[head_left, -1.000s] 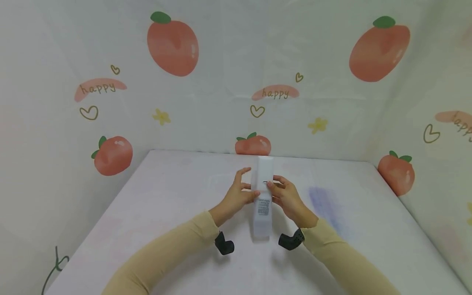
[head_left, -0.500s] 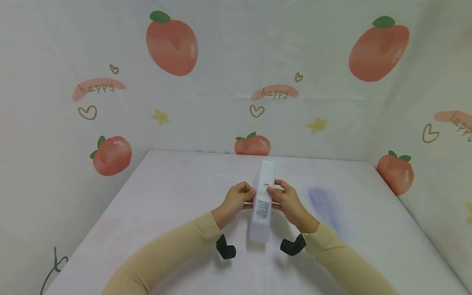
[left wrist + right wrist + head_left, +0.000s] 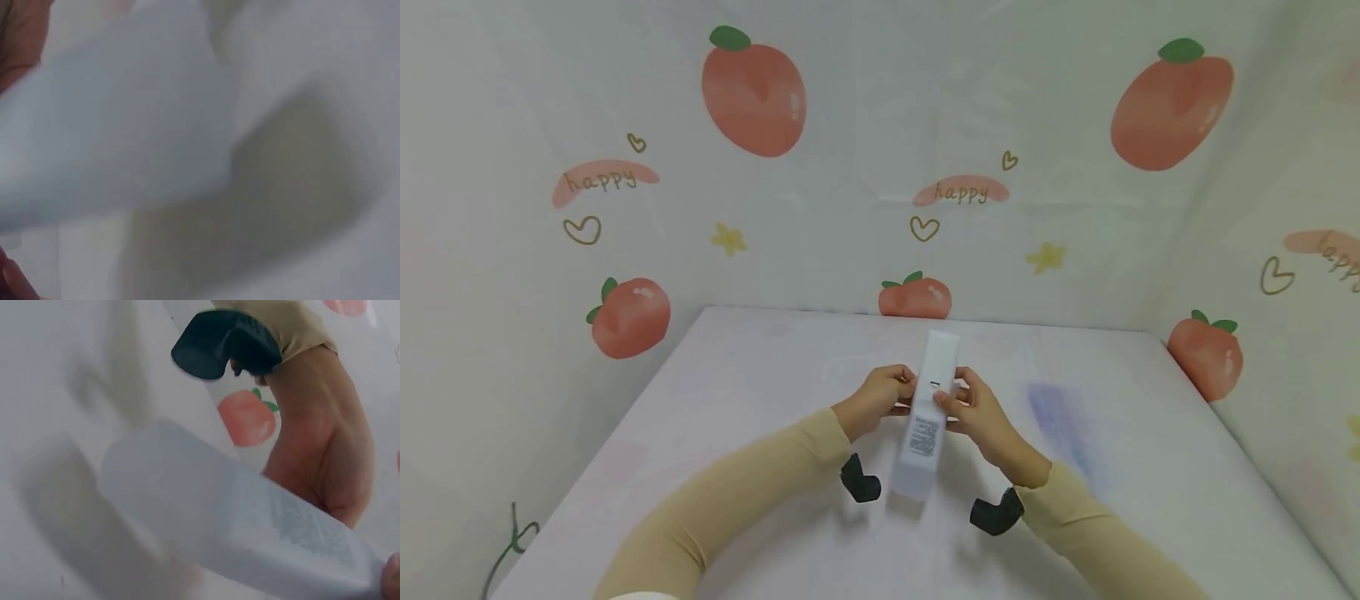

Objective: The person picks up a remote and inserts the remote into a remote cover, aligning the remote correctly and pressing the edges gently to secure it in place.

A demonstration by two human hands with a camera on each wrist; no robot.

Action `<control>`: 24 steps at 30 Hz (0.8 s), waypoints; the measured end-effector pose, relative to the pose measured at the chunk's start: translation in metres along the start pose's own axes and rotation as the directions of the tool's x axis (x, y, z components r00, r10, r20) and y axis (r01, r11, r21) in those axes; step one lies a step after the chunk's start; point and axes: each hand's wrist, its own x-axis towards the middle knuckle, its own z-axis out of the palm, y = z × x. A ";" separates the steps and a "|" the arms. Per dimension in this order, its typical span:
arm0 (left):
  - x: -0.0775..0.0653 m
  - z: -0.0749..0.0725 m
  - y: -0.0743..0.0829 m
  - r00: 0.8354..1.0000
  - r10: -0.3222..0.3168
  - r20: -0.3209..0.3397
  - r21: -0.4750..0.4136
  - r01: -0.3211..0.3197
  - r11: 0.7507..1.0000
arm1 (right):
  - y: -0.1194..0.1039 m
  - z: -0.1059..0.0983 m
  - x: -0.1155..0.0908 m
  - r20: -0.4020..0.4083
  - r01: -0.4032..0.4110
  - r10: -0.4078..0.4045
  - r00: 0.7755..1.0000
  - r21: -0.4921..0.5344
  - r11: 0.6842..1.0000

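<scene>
Between the two hands is a long white square-sided container (image 3: pixel 917 433) with grey printed text low on its near face and a small dark mark higher up. It leans, its top away from the person and its lower end toward the left. The left hand (image 3: pixel 880 398) pinches its left side, fingers curled and partly hidden behind it. On the other side the right hand (image 3: pixel 988 421) grips it, thumb on the near face and fingers behind. Its blurred smooth end (image 3: pixel 144 119) fills much of the left wrist view. In the right wrist view the container (image 3: pixel 206 506) crosses the lower half, above its shadow.
A white table (image 3: pixel 760 367) with a faint purple patch (image 3: pixel 1063 425) lies under the hands. Behind it hangs a white cloth (image 3: pixel 850 117) printed with fruit and "happy". Black wrist cameras (image 3: pixel 860 481) sit below each wrist. A dark green cord (image 3: pixel 512 542) is at the lower left.
The left hand, spread at first, has closed in on the container's side. The container has tilted, its lower end swinging left and slightly toward the person. The right thumb sits slightly lower.
</scene>
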 end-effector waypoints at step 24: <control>-0.009 0.009 -0.019 0.972 0.233 -0.037 0.040 -0.231 0.972 | 0.010 -0.009 0.009 -0.001 -0.170 0.183 0.983 0.377 0.911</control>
